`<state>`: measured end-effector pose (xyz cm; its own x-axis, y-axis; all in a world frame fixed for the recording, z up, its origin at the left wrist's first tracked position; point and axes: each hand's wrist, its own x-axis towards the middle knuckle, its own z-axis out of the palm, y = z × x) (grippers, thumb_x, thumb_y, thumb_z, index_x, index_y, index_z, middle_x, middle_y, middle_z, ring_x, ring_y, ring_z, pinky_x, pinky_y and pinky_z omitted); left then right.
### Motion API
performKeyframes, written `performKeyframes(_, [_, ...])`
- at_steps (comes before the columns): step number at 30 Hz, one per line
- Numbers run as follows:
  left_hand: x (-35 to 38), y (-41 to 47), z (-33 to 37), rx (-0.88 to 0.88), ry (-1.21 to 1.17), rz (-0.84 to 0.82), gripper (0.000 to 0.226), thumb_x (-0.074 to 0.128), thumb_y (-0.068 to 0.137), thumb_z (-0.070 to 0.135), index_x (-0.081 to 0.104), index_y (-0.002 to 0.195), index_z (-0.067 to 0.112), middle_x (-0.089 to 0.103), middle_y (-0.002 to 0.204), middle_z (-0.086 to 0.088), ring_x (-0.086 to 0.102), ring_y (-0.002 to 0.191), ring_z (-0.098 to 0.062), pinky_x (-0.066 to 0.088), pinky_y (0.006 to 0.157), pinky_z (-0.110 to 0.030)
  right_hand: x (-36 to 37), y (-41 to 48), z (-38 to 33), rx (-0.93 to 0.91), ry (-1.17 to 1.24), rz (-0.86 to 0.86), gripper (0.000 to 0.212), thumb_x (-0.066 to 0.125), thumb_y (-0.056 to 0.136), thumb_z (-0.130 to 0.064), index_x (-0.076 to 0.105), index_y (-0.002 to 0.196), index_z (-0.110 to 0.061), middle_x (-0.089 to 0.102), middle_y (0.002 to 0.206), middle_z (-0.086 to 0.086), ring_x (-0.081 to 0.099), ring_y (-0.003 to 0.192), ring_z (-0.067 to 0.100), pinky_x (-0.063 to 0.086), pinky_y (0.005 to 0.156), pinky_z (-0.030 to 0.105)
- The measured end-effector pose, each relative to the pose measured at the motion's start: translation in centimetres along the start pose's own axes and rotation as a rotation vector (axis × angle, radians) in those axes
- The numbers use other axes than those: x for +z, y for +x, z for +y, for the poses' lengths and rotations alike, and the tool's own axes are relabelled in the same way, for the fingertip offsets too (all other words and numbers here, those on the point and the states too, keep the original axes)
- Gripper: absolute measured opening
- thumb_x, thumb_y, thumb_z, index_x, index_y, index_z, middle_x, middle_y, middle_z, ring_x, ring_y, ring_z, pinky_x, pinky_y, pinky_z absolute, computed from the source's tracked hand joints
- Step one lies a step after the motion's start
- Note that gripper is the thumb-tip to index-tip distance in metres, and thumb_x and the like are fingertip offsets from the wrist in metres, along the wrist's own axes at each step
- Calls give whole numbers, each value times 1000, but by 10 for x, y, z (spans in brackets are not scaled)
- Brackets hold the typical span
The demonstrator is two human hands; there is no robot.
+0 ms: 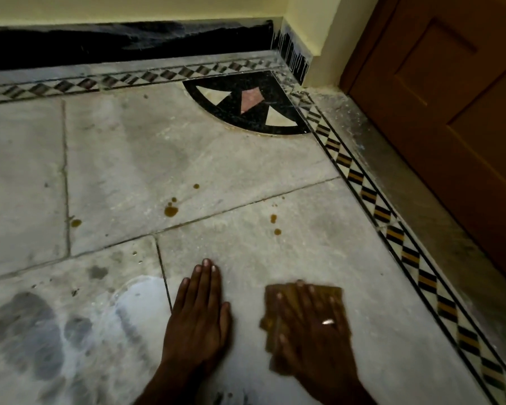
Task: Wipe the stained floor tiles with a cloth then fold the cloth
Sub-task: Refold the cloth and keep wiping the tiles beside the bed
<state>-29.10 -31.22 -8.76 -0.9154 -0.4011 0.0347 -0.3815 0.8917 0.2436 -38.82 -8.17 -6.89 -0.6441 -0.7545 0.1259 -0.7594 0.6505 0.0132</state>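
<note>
- Left hand [200, 314], bottom centre of the frame: flat on the pale floor tiles [187, 153], palm down, fingers straight and close together, holding nothing.
- Right hand [307, 325], lower right of centre: spread open, palm down, pressed on top of a brown cloth [332, 296]; blurred, so the exact finger grip on the fabric cannot be told.
- Ring [327, 322] on one finger of the right hand, a small bright glint.
- Cloth directly under the right hand, lying on the tile, its squarish corner showing above and to the right of the fingers, more of it poking out on the hand's left side.
- Cloth just beside the left hand, apart from it, a strip of bare tile between the two.
- Brown drops [170, 211] higher up at mid-frame, well apart from both hands; two more [275, 226] above the cloth, and one [76, 223] near a grout line at the left.
- Wet patch [140, 299] with darker damp blotches at lower left, just left of the left hand.
- Diamond-patterned border strip [392, 229] along the top and down the right side, with a dark quarter-circle inlay [251, 103] at upper centre.
- Wooden door [450, 97] at upper right; black skirting [100, 45] under a yellowish wall across the top.
</note>
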Motion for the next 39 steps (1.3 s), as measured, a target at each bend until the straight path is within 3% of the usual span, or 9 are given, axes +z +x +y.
performKeyframes(4, [0, 1, 1, 1, 5, 23, 66, 34, 98, 38, 38, 150, -2, 34, 160, -19, 35, 148, -33, 26, 118, -48, 6, 49, 25, 318, 13, -55, 62, 27, 103, -48, 32, 159, -23, 31, 164, 17, 33, 150, 37, 22, 122, 59])
performKeyframes(6, [1, 3, 1, 8, 8, 30, 67, 34, 98, 39, 37, 151, -2, 33, 160, -20, 34, 148, -32, 26, 119, -47, 12, 84, 22, 363, 53, -118, 66, 28, 100, -52, 26, 161, -27, 28, 166, 16, 31, 152, 36, 19, 122, 57])
performKeyframes(12, [6, 20, 0, 58, -8, 85, 67, 40, 96, 38, 41, 148, -4, 36, 158, -22, 36, 147, -35, 30, 116, -50, 6, 70, -1, -9, 34, -65, 63, 38, 101, -47, 28, 160, -30, 31, 166, 11, 29, 153, 32, 29, 119, 57])
performKeyframes(16, [6, 30, 5, 53, -10, 85, 69, 42, 93, 38, 42, 147, -4, 37, 158, -22, 38, 146, -35, 30, 116, -49, 7, 52, 28, 112, 23, -30, 57, 31, 104, -45, 37, 157, -24, 35, 163, 14, 31, 152, 34, 30, 117, 62])
performKeyframes(21, [6, 35, 4, 46, -5, 50, 73, 42, 92, 42, 39, 149, -3, 34, 159, -21, 34, 148, -34, 27, 116, -48, 31, 144, 64, 407, 27, -120, 68, 20, 100, -54, 7, 163, -30, 23, 168, 16, 24, 154, 36, 19, 122, 60])
performKeyframes(25, [7, 34, 3, 56, 4, 97, 71, 42, 92, 40, 42, 148, -4, 38, 157, -22, 38, 145, -35, 29, 115, -48, 36, 211, 38, 357, 80, -183, 70, 12, 97, -58, -12, 158, -35, 12, 171, 13, 15, 156, 35, 13, 124, 59])
performKeyframes(34, [5, 51, -15, -74, 6, 182, 65, 40, 89, 31, 48, 144, -5, 42, 154, -23, 44, 142, -36, 29, 115, -49, 15, 121, -10, -240, 22, -31, 66, 46, 97, -45, 30, 160, -30, 32, 166, 8, 29, 153, 28, 29, 119, 56])
performKeyframes(36, [3, 50, -16, -80, 10, 173, 64, 42, 89, 32, 50, 143, -2, 43, 154, -21, 45, 141, -34, 30, 114, -48, 18, 116, -1, -233, 2, 32, 62, 46, 98, -40, 37, 157, -23, 35, 163, 12, 34, 151, 32, 33, 115, 60])
performKeyframes(39, [0, 52, -16, -84, 1, 160, 64, 45, 90, 34, 50, 144, 0, 43, 155, -18, 43, 143, -31, 30, 114, -47, 28, 145, 8, 27, -4, 23, 56, 31, 105, -38, 39, 156, -15, 34, 163, 18, 37, 148, 39, 31, 116, 63])
